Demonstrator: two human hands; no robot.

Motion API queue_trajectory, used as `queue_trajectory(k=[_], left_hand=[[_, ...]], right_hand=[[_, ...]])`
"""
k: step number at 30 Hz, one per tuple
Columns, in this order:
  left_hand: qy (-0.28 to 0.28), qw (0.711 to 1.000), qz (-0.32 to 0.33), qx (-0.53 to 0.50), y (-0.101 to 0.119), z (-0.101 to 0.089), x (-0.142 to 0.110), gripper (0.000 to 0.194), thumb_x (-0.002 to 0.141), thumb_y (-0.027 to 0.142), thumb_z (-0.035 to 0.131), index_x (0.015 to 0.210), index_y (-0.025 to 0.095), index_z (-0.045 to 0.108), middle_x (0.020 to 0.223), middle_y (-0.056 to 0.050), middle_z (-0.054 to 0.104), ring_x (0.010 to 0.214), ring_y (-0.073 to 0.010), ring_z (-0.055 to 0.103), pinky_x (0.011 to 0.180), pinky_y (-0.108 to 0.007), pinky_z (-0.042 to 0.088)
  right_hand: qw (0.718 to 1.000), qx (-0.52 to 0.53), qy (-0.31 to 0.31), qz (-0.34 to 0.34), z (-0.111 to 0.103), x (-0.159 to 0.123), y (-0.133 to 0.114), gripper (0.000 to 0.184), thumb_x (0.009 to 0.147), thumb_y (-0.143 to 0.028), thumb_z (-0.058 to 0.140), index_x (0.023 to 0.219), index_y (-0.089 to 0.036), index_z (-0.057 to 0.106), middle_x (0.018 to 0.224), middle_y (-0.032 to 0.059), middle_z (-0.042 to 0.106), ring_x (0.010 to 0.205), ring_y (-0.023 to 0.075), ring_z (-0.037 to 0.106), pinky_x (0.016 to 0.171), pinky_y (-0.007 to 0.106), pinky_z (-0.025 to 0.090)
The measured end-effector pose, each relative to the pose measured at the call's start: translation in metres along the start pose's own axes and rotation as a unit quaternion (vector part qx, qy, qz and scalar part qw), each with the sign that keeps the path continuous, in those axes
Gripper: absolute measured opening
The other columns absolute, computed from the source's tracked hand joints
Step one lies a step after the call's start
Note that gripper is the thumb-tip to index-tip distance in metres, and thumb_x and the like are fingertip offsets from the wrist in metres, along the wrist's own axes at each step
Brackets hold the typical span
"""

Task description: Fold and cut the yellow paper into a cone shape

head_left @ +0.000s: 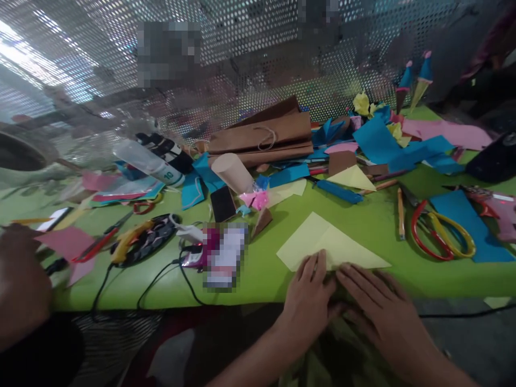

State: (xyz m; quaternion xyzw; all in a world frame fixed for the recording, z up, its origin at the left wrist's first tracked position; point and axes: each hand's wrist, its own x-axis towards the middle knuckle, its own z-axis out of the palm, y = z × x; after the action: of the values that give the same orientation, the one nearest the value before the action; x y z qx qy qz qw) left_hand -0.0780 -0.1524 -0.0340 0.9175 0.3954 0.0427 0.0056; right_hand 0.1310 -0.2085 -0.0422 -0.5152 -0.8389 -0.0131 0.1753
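Note:
A pale yellow paper [322, 239] lies folded near the front edge of the green table, its right part tapering to a point. My left hand [308, 290] rests with its fingertips on the paper's lower edge, fingers stretched out. Just right of it, my right hand [374, 295] lies flat with extended fingers over the paper's front edge. The two thumbs are close together in front of the paper. Neither hand grasps anything that I can see. To the right are a pencil [400, 214] and scissors [433, 231] with red and yellow handles.
Another person's hand [22, 269] is at the far left. A phone [228, 255], cables and a yellow glue gun [131, 239] lie left of the paper. Behind are a blue cutter [338, 191], a cardboard tube [233, 173], brown paper [262, 134] and blue scraps [379, 142]. A perforated metal screen stands behind.

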Motion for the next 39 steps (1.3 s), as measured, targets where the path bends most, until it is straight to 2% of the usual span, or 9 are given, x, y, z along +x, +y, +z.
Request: queue_trajectory(k=[5,10,18,21,23,26,30,33,39], left_hand=[[0.016,1.000,0.016,-0.017,-0.008,-0.002,-0.005,0.075,0.098,0.070,0.049,0.162,0.033,0.036,0.164,-0.013,0.043,0.148,-0.0319,0.043,0.120,-0.048,0.037],[0.026,0.999,0.023,-0.020,-0.024,-0.004,-0.022,0.069,0.104,0.060,0.045,0.163,0.027,0.036,0.169,-0.004,0.038,0.156,-0.0278,0.033,0.125,-0.046,0.030],[0.046,0.995,-0.076,-0.033,-0.054,-0.018,-0.067,0.064,0.104,0.050,0.053,0.160,0.025,0.040,0.161,-0.005,0.050,0.153,-0.0283,0.038,0.128,-0.051,0.022],[0.067,0.989,-0.113,-0.068,-0.057,-0.020,-0.072,0.054,0.104,0.043,0.054,0.154,0.025,0.048,0.159,-0.005,0.053,0.151,-0.0285,0.042,0.127,-0.053,0.023],[0.089,0.982,-0.139,-0.096,-0.057,-0.022,-0.066,0.048,0.103,0.038,0.054,0.149,0.023,0.053,0.156,-0.007,0.055,0.147,-0.0280,0.046,0.126,-0.052,0.026],[0.107,0.971,-0.179,-0.115,-0.058,-0.026,-0.043,0.054,0.100,0.040,0.059,0.149,0.019,0.050,0.156,-0.013,0.054,0.144,-0.0309,0.047,0.122,-0.053,0.031],[0.089,0.966,-0.221,-0.103,-0.061,-0.033,-0.007,0.081,0.089,0.057,0.073,0.152,0.016,0.044,0.144,-0.017,0.061,0.133,-0.0364,0.055,0.111,-0.055,0.041],[0.064,0.966,-0.233,-0.092,-0.066,-0.037,0.010,0.087,0.081,0.059,0.080,0.150,0.018,0.046,0.132,-0.016,0.066,0.119,-0.0368,0.061,0.100,-0.052,0.045],[-0.011,0.962,-0.229,-0.148,-0.077,-0.045,0.020,0.071,0.073,0.067,0.082,0.121,0.018,0.064,0.117,-0.013,0.069,0.112,-0.0357,0.062,0.097,-0.049,0.045]], right_hand=[[0.996,-0.050,0.000,0.072,-0.001,-0.030,0.022,0.062,0.104,-0.038,0.051,0.162,-0.029,0.035,0.155,0.0056,0.059,0.135,0.0269,0.061,0.111,0.051,0.037],[0.993,-0.066,0.010,0.101,-0.008,-0.048,0.038,0.064,0.102,-0.035,0.051,0.163,-0.031,0.033,0.154,0.0047,0.060,0.136,0.0298,0.060,0.112,0.055,0.037],[0.994,-0.061,0.033,0.090,-0.010,-0.048,0.050,0.055,0.101,-0.037,0.051,0.155,-0.035,0.045,0.141,0.0052,0.070,0.120,0.0351,0.070,0.100,0.057,0.046],[0.995,-0.059,0.034,0.070,-0.016,-0.024,0.062,0.035,0.101,-0.044,0.052,0.131,-0.031,0.065,0.123,0.0065,0.077,0.107,0.0337,0.072,0.091,0.052,0.048],[0.996,-0.050,0.027,0.068,-0.019,0.006,0.068,0.033,0.102,-0.049,0.050,0.119,-0.028,0.070,0.116,0.0082,0.077,0.106,0.0332,0.070,0.091,0.051,0.048],[0.998,-0.011,0.004,0.054,-0.018,0.061,0.070,0.043,0.102,-0.053,0.050,0.130,-0.025,0.067,0.123,0.0111,0.073,0.114,0.0329,0.067,0.092,0.048,0.051],[0.994,0.034,-0.084,0.062,-0.007,0.119,0.069,0.058,0.093,-0.055,0.063,0.139,-0.019,0.061,0.133,0.0150,0.069,0.120,0.0349,0.066,0.090,0.046,0.054],[0.987,0.063,-0.126,0.083,-0.003,0.138,0.068,0.067,0.086,-0.052,0.069,0.143,-0.019,0.058,0.133,0.0157,0.067,0.113,0.0327,0.069,0.084,0.042,0.054],[0.946,0.145,-0.239,0.165,-0.008,0.151,0.070,0.080,0.078,-0.047,0.075,0.148,-0.019,0.050,0.114,0.0125,0.072,0.092,0.0294,0.071,0.071,0.036,0.050]])
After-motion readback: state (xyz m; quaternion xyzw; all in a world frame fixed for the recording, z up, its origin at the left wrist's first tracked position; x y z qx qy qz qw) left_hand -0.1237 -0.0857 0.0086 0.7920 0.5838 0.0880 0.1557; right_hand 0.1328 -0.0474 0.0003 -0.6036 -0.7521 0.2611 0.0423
